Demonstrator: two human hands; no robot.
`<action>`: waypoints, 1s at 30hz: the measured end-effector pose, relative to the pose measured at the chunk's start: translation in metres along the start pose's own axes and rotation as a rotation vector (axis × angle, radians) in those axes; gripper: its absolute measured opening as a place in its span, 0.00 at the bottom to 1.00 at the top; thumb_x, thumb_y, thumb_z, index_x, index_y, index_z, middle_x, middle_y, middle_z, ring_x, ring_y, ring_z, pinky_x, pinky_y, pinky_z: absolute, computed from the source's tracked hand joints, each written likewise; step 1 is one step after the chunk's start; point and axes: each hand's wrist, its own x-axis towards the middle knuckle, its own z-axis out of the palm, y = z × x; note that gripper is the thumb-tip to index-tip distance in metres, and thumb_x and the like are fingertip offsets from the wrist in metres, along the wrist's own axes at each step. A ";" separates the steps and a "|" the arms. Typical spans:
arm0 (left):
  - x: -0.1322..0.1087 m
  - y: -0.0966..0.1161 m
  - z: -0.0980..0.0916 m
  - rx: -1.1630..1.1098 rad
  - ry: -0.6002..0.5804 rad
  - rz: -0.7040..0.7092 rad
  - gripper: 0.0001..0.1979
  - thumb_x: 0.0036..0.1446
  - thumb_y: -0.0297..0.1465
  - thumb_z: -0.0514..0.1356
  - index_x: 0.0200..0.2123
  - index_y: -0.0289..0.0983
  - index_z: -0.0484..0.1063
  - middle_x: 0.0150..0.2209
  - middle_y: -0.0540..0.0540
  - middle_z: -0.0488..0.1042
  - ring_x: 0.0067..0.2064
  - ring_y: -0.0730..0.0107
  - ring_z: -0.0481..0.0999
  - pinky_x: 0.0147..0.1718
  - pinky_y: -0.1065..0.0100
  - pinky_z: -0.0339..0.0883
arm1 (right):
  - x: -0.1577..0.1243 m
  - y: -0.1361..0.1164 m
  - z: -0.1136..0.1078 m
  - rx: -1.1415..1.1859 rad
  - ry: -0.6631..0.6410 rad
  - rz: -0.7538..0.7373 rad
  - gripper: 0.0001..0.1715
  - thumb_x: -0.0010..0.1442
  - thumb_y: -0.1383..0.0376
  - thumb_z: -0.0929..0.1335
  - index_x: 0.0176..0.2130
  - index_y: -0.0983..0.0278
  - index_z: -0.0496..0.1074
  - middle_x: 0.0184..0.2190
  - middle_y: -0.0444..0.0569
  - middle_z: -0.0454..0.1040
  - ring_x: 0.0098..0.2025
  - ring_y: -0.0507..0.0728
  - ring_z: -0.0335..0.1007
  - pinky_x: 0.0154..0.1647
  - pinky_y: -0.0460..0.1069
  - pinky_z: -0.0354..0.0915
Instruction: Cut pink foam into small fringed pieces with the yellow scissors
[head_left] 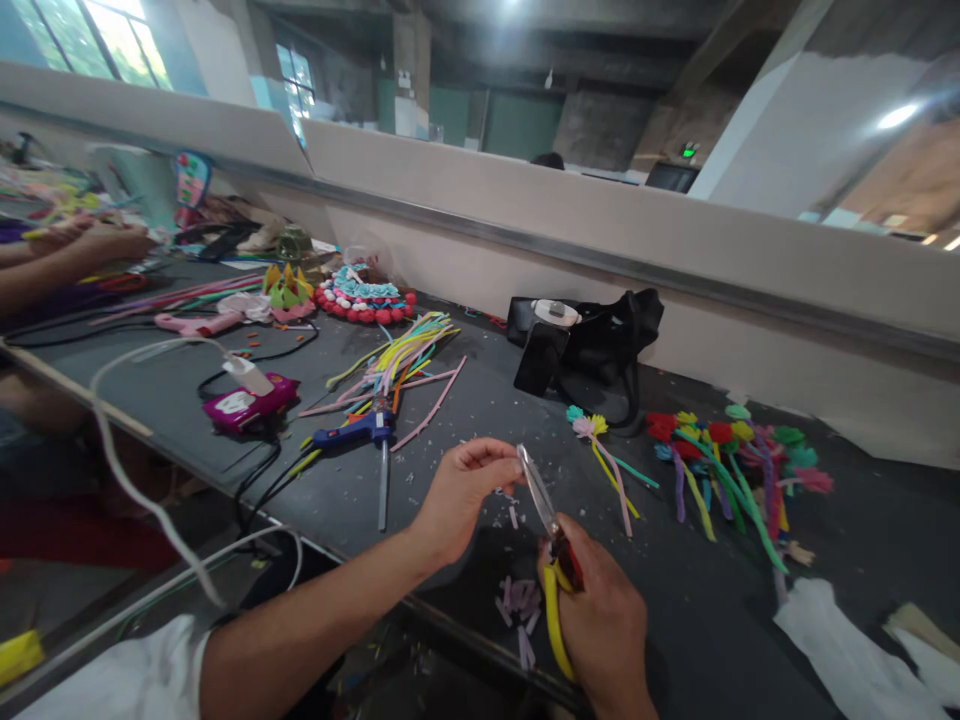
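My right hand [606,615] grips a pair of scissors [538,492] with yellow handles, blades pointing up and away from me. At the blade tips, my left hand [466,492] is closed in a pinch; whatever lies between its fingertips is too small to make out. Below the hands, near the table edge, lies a small pile of short mauve cut pieces [517,598]. A little flower bunch on pipe-cleaner stems [616,478] rests beyond the scissors. Farther right is a larger heap of colourful pipe-cleaner flowers [724,450].
A blue glue gun [349,433] lies left of my hands, by loose pipe cleaners [409,355]. Behind are a black bag [600,335] and a partition [465,260]. A purple power strip [251,402] trails cables. Another person's hands [97,243] work at far left.
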 end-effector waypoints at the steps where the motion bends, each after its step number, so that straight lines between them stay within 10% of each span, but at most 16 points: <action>1: 0.000 0.000 0.000 -0.010 0.004 -0.009 0.04 0.45 0.28 0.67 0.28 0.34 0.77 0.25 0.49 0.75 0.27 0.75 0.69 0.29 0.72 0.61 | 0.000 0.000 -0.001 0.005 -0.006 0.006 0.19 0.63 0.60 0.61 0.48 0.64 0.73 0.41 0.50 0.79 0.39 0.56 0.77 0.37 0.47 0.70; 30: -0.001 0.001 0.001 -0.051 -0.001 -0.064 0.05 0.41 0.29 0.68 0.24 0.34 0.76 0.22 0.51 0.72 0.26 0.76 0.67 0.29 0.72 0.57 | -0.002 -0.002 -0.003 0.090 -0.018 0.032 0.19 0.61 0.62 0.61 0.47 0.65 0.74 0.41 0.52 0.80 0.37 0.56 0.78 0.37 0.46 0.72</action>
